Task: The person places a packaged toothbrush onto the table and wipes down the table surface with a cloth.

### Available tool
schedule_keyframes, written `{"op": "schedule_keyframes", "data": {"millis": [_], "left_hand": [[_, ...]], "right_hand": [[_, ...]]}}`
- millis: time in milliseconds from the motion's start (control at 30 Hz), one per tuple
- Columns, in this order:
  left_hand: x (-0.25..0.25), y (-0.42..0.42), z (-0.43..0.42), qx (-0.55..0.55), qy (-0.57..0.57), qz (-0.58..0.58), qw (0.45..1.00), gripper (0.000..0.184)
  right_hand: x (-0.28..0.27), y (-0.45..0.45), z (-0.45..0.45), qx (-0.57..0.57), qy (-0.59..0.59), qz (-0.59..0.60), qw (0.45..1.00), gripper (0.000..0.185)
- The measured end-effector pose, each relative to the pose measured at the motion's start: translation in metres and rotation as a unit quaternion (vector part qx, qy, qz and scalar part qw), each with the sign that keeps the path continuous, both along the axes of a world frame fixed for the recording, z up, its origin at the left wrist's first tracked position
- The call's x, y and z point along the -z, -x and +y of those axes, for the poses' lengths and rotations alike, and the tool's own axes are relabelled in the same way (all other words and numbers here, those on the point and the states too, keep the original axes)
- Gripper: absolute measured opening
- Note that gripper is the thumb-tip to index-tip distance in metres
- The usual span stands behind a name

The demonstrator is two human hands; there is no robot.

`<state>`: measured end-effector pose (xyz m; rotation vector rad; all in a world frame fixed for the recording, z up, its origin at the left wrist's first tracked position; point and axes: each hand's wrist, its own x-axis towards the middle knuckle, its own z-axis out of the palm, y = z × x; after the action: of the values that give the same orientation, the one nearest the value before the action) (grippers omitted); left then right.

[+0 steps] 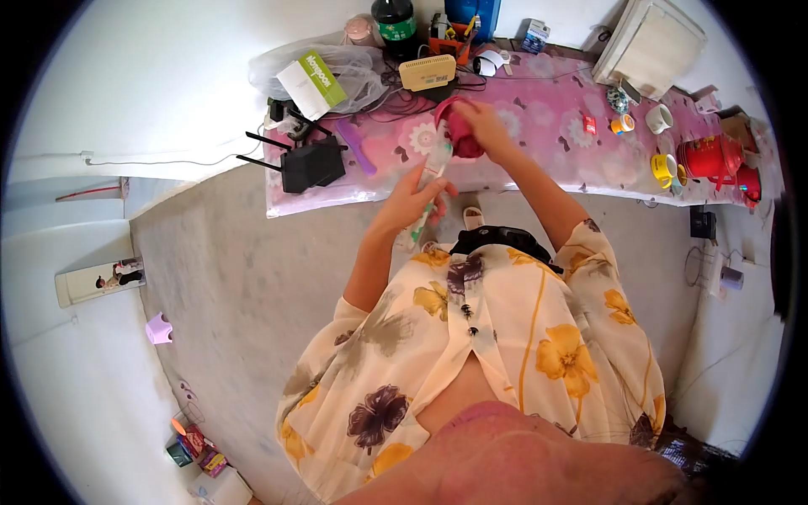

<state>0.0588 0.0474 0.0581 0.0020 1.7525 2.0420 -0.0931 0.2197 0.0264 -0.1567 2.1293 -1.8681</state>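
My left hand [412, 200] is closed around a long, narrow, whitish thing with green marks [438, 158], whose exact kind I cannot make out. It slants upward, and its upper end meets a crimson cloth [465, 141]. My right hand [490, 130] grips that cloth from the right side, over the front part of the table. Folds hide where the cloth and the whitish thing touch. To the left of my hands, a purple curved piece [357, 146] lies on the flowered pink tablecloth [530, 108].
A black router [311, 166] with antennas stands at the table's left end. Behind are a notebook box [311, 84], a cream device [427, 73] and a dark bottle [395, 25]. Yellow mug [663, 170] and red container [709, 158] stand right. A lilac stool [158, 329] is on the floor.
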Motion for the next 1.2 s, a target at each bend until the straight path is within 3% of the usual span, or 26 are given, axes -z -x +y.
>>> {"op": "schedule_keyframes", "data": {"millis": [33, 67, 100, 133, 233, 267, 300, 367, 500, 533, 567, 600, 633, 700, 733, 867, 933, 1000, 1067, 1133, 1167, 1200], "left_hand": [[-0.003, -0.001, 0.001, -0.053, -0.048, -0.008, 0.997, 0.037], [-0.005, -0.002, 0.001, -0.106, -0.096, -0.017, 0.990, 0.032], [-0.003, -0.002, 0.000, -0.109, -0.096, -0.017, 0.989, 0.032], [0.001, 0.003, -0.001, -0.136, -0.095, -0.017, 0.986, 0.028], [0.015, 0.013, 0.005, -0.150, -0.062, -0.013, 0.987, 0.027], [0.019, 0.015, 0.010, -0.136, -0.028, -0.006, 0.990, 0.029], [0.022, 0.015, 0.013, -0.132, -0.027, -0.006, 0.991, 0.029], [0.025, 0.012, 0.019, -0.156, 0.040, -0.011, 0.987, 0.031], [0.018, 0.011, 0.024, -0.174, 0.086, -0.006, 0.981, 0.029], [0.016, 0.010, 0.022, -0.176, 0.085, -0.007, 0.981, 0.029], [0.013, 0.010, 0.016, -0.184, 0.050, -0.030, 0.981, 0.031], [0.011, 0.010, 0.011, -0.192, 0.016, -0.052, 0.980, 0.034], [0.010, 0.010, 0.008, -0.193, 0.015, -0.051, 0.980, 0.034], [0.009, 0.010, 0.003, -0.139, -0.092, -0.077, 0.983, 0.039], [0.009, 0.011, 0.004, -0.110, -0.145, -0.090, 0.979, 0.042], [0.014, 0.017, 0.026, -0.076, -0.222, -0.146, 0.961, 0.043], [0.010, 0.017, 0.026, -0.122, -0.202, -0.143, 0.961, 0.045], [0.011, 0.016, 0.026, -0.167, -0.183, -0.141, 0.958, 0.047], [0.020, 0.011, 0.021, -0.074, -0.135, -0.073, 0.985, 0.054], [0.023, 0.010, 0.020, -0.089, -0.190, -0.098, 0.973, 0.050], [0.024, 0.010, 0.020, -0.102, -0.243, -0.119, 0.957, 0.046], [0.022, 0.011, 0.018, -0.104, -0.242, -0.117, 0.958, 0.046]], "right_hand": [[0.002, 0.003, 0.007, -0.002, 0.001, 0.001, 1.000, 0.042], [0.006, 0.007, 0.017, 0.011, 0.174, -0.140, 0.975, 0.044], [0.008, 0.010, 0.022, 0.023, 0.336, -0.274, 0.901, 0.045], [-0.004, 0.004, 0.025, -0.028, 0.343, -0.287, 0.894, 0.046], [-0.034, -0.025, 0.006, -0.101, 0.304, -0.299, 0.899, 0.044], [-0.037, -0.035, -0.011, -0.062, 0.264, -0.209, 0.940, 0.037], [-0.028, -0.032, -0.013, -0.058, 0.267, -0.208, 0.939, 0.037], [-0.011, -0.023, -0.018, -0.043, 0.147, -0.042, 0.987, 0.031], [0.006, -0.008, -0.002, -0.017, -0.044, 0.091, 0.995, 0.034], [0.006, -0.004, 0.005, -0.019, -0.045, 0.090, 0.995, 0.034], [0.006, 0.001, 0.012, 0.016, 0.099, -0.021, 0.995, 0.037], [-0.003, 0.004, 0.015, 0.052, 0.240, -0.130, 0.961, 0.041], [-0.021, 0.001, 0.017, 0.051, 0.240, -0.129, 0.961, 0.041], [-0.050, -0.010, 0.025, -0.065, 0.334, -0.259, 0.904, 0.044], [-0.044, -0.011, 0.020, -0.147, 0.306, -0.270, 0.901, 0.046], [-0.031, -0.026, -0.014, -0.036, 0.240, -0.134, 0.961, 0.041], [-0.028, -0.017, -0.013, 0.020, 0.085, 0.004, 0.996, 0.038], [-0.029, -0.016, -0.006, 0.000, 0.056, 0.010, 0.998, 0.039], [-0.027, -0.014, 0.001, -0.022, 0.027, 0.015, 0.999, 0.040], [-0.021, -0.008, 0.002, 0.072, -0.042, 0.023, 0.996, 0.043], [-0.020, -0.005, 0.007, 0.070, -0.041, 0.024, 0.996, 0.043], [-0.024, -0.001, 0.015, 0.077, 0.062, -0.030, 0.995, 0.044]]}}
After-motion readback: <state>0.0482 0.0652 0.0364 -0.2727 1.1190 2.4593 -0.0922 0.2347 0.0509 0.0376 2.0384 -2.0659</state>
